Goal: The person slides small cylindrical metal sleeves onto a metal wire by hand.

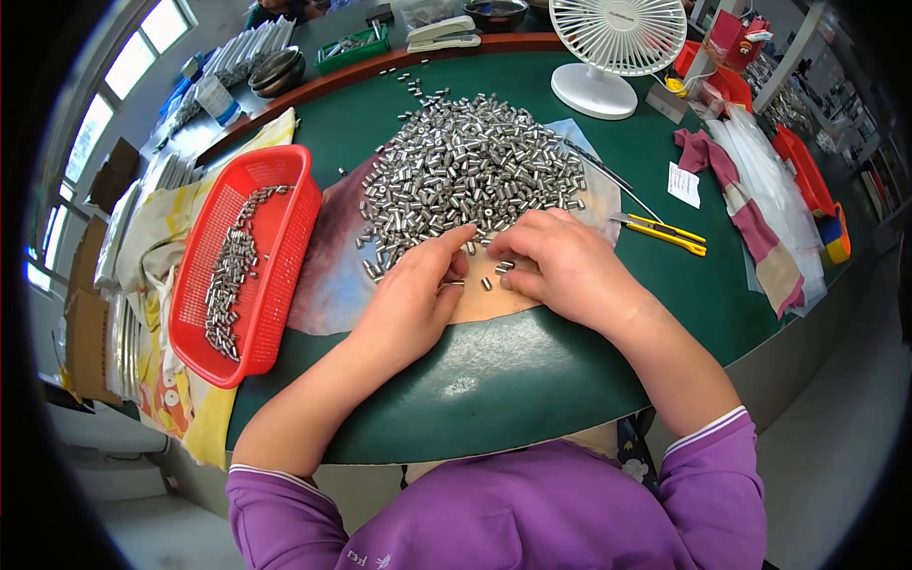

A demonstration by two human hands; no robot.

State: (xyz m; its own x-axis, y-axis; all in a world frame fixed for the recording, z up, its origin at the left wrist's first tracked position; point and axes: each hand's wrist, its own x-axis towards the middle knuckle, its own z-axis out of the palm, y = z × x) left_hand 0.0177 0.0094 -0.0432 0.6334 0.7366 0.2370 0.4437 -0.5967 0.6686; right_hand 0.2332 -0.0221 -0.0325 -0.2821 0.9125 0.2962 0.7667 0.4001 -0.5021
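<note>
A large heap of short shiny metal cylinders [465, 161] lies on a colourful printed sheet [328, 285] on the green table. At the near edge of the heap, my left hand [413, 290] has its fingers curled, with a small metal cylinder showing between thumb and fingers. Just to its right, my right hand [570, 266] bends thumb and forefinger around another small cylinder [504, 267]. Between the two hands a loose cylinder [486, 283] lies on the sheet. More cylinders rest along the bottom of the red perforated basket [294, 228], left of my left hand.
Right of the heap are a yellow utility knife [665, 233], thin metal rods [617, 180] and a small paper slip [683, 184]. A white fan [597, 90] stands at the back, near a stapler [444, 36] and a green tray [353, 49]. Cloth and plastic bags [769, 180] lie far right.
</note>
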